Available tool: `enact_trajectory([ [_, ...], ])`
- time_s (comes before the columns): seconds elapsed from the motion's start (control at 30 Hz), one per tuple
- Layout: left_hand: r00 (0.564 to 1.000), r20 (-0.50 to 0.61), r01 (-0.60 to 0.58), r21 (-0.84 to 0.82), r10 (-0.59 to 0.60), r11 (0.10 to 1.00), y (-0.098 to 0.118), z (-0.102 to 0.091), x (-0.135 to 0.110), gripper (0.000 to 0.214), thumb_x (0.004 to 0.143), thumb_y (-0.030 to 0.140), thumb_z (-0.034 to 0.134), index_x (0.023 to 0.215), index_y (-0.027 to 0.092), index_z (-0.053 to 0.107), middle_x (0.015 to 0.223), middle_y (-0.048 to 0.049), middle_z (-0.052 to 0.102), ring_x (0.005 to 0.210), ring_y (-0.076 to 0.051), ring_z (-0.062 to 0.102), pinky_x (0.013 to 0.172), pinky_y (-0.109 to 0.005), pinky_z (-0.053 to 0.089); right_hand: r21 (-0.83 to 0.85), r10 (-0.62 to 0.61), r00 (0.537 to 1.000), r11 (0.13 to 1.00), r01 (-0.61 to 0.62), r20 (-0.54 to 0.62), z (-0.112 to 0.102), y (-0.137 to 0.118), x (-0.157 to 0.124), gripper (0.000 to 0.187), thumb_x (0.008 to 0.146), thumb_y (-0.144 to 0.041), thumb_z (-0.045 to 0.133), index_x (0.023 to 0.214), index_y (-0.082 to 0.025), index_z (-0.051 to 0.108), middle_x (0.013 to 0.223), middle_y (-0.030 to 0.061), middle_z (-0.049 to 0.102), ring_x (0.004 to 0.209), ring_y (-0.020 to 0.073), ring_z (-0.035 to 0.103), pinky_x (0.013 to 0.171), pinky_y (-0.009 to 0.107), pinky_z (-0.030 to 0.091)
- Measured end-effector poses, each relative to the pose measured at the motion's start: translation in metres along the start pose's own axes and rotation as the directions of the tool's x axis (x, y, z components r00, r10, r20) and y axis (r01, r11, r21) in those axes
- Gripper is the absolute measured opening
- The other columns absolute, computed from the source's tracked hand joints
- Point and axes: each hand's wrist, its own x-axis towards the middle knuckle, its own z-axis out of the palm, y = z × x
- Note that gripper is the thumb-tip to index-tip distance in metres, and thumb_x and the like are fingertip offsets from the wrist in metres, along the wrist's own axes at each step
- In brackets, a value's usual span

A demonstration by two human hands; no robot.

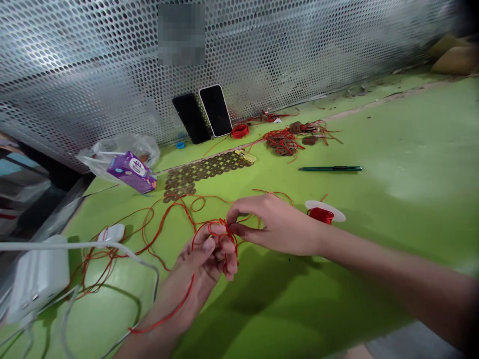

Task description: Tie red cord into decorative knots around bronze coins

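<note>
Red cord (232,238) is looped round the curled fingers of my left hand (207,259), and my left thumb presses on it. A strand of the same cord runs down across my left wrist. My right hand (280,224) comes in from the right, thumb and forefinger pinched on the cord at the left fingertips. Exactly how the loops cross there is too fine to make out. More red cord (160,227) trails over the green table to the left. Beyond my right forearm lies a white spool (339,213) wound with red thread.
Flat round coin-like discs (209,167) lie in rows, with a small yellow tool (246,156) by them. Behind are corded discs (282,143), two phones (216,110) and a purple carton (132,172). A green pen-like tool (330,168) lies right; a white power strip (39,276) left.
</note>
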Motion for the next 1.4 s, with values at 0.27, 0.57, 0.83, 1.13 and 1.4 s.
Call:
enact_trajectory([
  [0.27, 0.997, -0.071, 0.025, -0.045, -0.028, 0.999, 0.002, 0.004, 0.001, 0.004, 0.081, 0.015, 0.064, 0.081, 0.016, 0.068, 0.055, 0.0026, 0.061, 0.056, -0.01, 0.06, 0.059, -0.019, 0.05, 0.043, 0.065, 0.997, 0.997, -0.067, 0.04, 0.001, -0.005, 0.0, 0.006, 0.088, -0.019, 0.047, 0.092, -0.018, 0.052, 0.075, -0.0012, 0.059, 0.065, 0.0105, 0.053, 0.062, 0.021, 0.037],
  [0.57, 0.995, 0.022, 0.101, 0.015, -0.102, 0.995, 0.002, 0.0, -0.002, 0.015, 0.077, 0.019, 0.065, 0.088, 0.025, 0.073, 0.05, 0.0019, 0.058, 0.059, -0.014, 0.06, 0.064, -0.024, 0.047, 0.015, -0.007, 1.0, 1.0, 0.006, 0.029, 0.006, -0.007, 0.001, 0.006, 0.086, -0.02, 0.053, 0.083, -0.016, 0.057, 0.066, -0.0043, 0.053, 0.055, 0.006, 0.044, 0.054, 0.018, 0.029],
  [0.83, 0.999, 0.008, 0.037, -0.012, -0.037, 0.999, 0.004, -0.007, -0.001, 0.017, 0.077, 0.021, 0.064, 0.092, 0.02, 0.072, 0.056, 0.0008, 0.06, 0.059, -0.011, 0.057, 0.063, -0.02, 0.046, 0.118, 0.115, 0.993, 0.986, -0.117, 0.022, 0.0, -0.001, 0.0, 0.015, 0.088, -0.029, 0.051, 0.087, -0.017, 0.059, 0.059, -0.0057, 0.045, 0.052, 0.0065, 0.037, 0.051, 0.019, 0.027],
  [1.13, 0.998, 0.042, 0.051, 0.108, -0.056, 0.993, 0.007, -0.005, -0.001, 0.014, 0.075, 0.026, 0.065, 0.085, 0.018, 0.07, 0.057, -0.0014, 0.058, 0.056, -0.012, 0.053, 0.054, -0.021, 0.044, 0.252, 0.202, 0.979, 0.946, -0.205, 0.039, -0.002, 0.01, 0.003, 0.018, 0.087, -0.032, 0.051, 0.084, -0.016, 0.059, 0.061, -0.005, 0.045, 0.055, 0.0071, 0.037, 0.051, 0.02, 0.029],
  [1.4, 0.998, -0.06, 0.031, 0.335, -0.012, 0.942, 0.001, -0.001, 0.002, 0.011, 0.074, 0.021, 0.066, 0.085, 0.02, 0.07, 0.062, -0.0022, 0.06, 0.058, -0.013, 0.053, 0.05, -0.021, 0.043, 0.206, 0.071, 0.996, 0.977, -0.057, -0.059, -0.003, -0.006, -0.004, 0.016, 0.087, -0.029, 0.052, 0.081, -0.016, 0.059, 0.057, -0.0059, 0.043, 0.049, 0.0058, 0.033, 0.048, 0.019, 0.026],
])
